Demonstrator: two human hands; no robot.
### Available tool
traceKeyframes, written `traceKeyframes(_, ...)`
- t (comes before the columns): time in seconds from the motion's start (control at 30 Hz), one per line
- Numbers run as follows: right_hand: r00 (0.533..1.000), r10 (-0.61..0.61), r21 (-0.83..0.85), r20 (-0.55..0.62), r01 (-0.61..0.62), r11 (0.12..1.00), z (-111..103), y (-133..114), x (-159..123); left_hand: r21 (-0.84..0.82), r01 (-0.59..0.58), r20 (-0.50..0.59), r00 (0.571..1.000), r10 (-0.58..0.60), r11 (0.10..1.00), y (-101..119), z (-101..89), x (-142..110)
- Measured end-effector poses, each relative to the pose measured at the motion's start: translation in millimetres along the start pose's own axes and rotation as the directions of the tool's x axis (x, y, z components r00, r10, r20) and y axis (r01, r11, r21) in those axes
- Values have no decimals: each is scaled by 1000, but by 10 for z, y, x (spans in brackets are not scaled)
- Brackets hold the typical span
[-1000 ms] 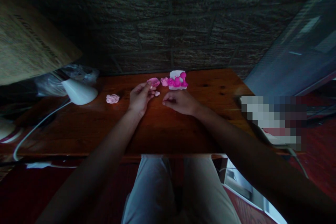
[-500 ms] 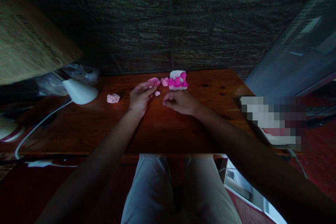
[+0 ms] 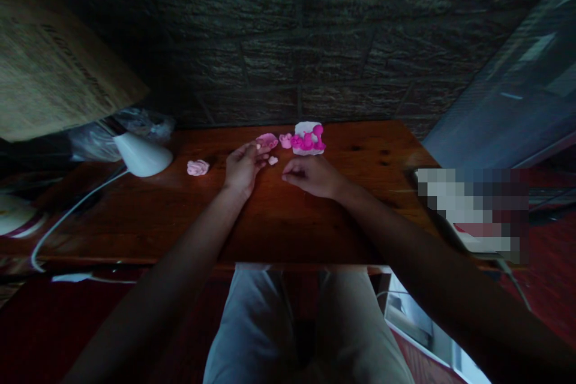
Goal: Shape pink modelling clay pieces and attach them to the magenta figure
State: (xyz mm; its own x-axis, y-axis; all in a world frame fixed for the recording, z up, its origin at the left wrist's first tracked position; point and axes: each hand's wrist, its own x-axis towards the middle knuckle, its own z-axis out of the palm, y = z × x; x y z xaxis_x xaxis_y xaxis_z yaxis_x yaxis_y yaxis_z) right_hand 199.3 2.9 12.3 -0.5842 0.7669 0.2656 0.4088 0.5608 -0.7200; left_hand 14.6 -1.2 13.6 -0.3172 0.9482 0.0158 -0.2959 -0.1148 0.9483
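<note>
My left hand [image 3: 243, 167] is closed, with a small pale bit of pink modelling clay [image 3: 258, 146] showing at its fingertips. Just past those fingers lies a flattened pink clay piece [image 3: 269, 140] with darker spots. A tiny clay lump [image 3: 273, 160] rests on the wood beside the fingers. My right hand [image 3: 312, 176] lies low over the table, thumb and forefinger pinched together; whatever is in them, if anything, is hidden. Beyond it are a small pink clay shape [image 3: 285, 141] and bright magenta clay pieces [image 3: 308, 141] on a white sheet [image 3: 302, 128].
A larger pink clay lump [image 3: 198, 167] sits on the wooden table [image 3: 180, 216] at left. Behind it stand a white lamp head [image 3: 143, 156], a plastic bag [image 3: 92, 143] and a cardboard box [image 3: 67, 72]. A blurred-out object [image 3: 470, 210] occupies the right edge. A stone wall [image 3: 270, 42] closes off the back.
The view has shifted slightly, so everything sits a little further right. My left thumb has moved down, and the pale bit at the fingertips shows now. My right hand stays pinched in place.
</note>
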Motion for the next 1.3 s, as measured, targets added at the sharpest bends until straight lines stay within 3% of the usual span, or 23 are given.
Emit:
traceKeyframes(0.5, 999, 28, -31, 19, -28, 999, -1, -15, 0, -42, -33, -18, 999, 32, 999, 53, 74, -62)
traceKeyframes(0.73, 1000, 13, -43, 20, -12, 999, -9, 4, -9, -10, -14, 42, 999, 15, 1000, 121, 118, -112)
traceKeyframes(1.0, 999, 31, -52, 24, -30, 998, -19, -29, -10, -12, 37, -40, 999, -37, 999, 134, 121, -86)
traceKeyframes(1.3, 999, 19, -47, 26, -18, 999, -12, -16, -7, 25, -6, 43, 999, 5, 1000, 95, 92, -111)
